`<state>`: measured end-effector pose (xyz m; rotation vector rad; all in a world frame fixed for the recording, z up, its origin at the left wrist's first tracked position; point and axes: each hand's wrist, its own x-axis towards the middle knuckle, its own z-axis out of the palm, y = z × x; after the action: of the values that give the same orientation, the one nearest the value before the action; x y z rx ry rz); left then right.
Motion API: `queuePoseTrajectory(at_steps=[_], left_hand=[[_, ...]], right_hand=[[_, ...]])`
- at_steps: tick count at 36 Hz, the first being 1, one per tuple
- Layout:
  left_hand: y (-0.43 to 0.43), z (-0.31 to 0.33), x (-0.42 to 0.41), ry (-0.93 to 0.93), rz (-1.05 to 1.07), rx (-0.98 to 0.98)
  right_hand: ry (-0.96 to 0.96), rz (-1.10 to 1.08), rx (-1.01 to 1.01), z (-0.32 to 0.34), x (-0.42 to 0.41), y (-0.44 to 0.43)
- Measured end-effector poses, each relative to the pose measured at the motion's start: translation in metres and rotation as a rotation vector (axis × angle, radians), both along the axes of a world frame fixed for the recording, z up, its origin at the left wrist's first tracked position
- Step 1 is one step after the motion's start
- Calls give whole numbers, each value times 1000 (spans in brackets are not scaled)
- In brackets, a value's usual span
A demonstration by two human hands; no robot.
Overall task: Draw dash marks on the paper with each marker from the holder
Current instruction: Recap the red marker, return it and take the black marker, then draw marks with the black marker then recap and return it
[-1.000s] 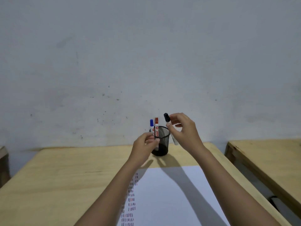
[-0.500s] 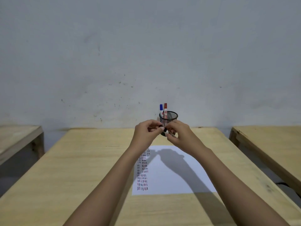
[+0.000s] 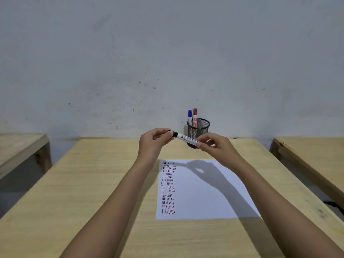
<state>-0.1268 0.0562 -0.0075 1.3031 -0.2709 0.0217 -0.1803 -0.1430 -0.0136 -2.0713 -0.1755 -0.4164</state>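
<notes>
A black-capped white marker (image 3: 184, 137) is held level above the table between both hands. My left hand (image 3: 154, 141) pinches its black cap end; my right hand (image 3: 216, 144) grips the barrel's other end. Behind them stands a black mesh holder (image 3: 202, 125) with a blue marker (image 3: 189, 116) and a red marker (image 3: 194, 115) upright in it. A white paper (image 3: 204, 194) lies on the wooden table (image 3: 93, 183), with columns of black and red dash marks (image 3: 168, 187) along its left side.
A second wooden table (image 3: 312, 157) stands to the right and another (image 3: 18, 148) to the left, each across a gap. A grey wall rises just behind the holder. A dark cable (image 3: 335, 206) lies on the floor at right.
The black marker came out of the holder and toward me. Both hands now hold it level, the left on the cap. The view tilted down and shows the whole paper.
</notes>
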Motion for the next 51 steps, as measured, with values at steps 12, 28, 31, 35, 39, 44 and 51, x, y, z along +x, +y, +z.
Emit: queuePoseTrajectory(at_steps=[12, 28, 31, 35, 39, 44, 51], left_hand=[[2, -38, 9, 111, -106, -36], [44, -49, 32, 79, 39, 330], [50, -53, 33, 18, 118, 585], [46, -59, 32, -61, 126, 914], [40, -63, 36, -125, 93, 1212], [36, -65, 35, -195, 68, 1283], [36, -70, 13, -309, 229, 1124]], right_hand=[[124, 23, 1333, -35, 12, 40], [11, -7, 1249, -39, 35, 57], [21, -37, 1256, -46, 39, 49], [45, -90, 1120, -58, 43, 50], [110, -187, 896, -67, 43, 53], [158, -196, 999, -66, 40, 56], [152, -233, 824, -65, 34, 62]])
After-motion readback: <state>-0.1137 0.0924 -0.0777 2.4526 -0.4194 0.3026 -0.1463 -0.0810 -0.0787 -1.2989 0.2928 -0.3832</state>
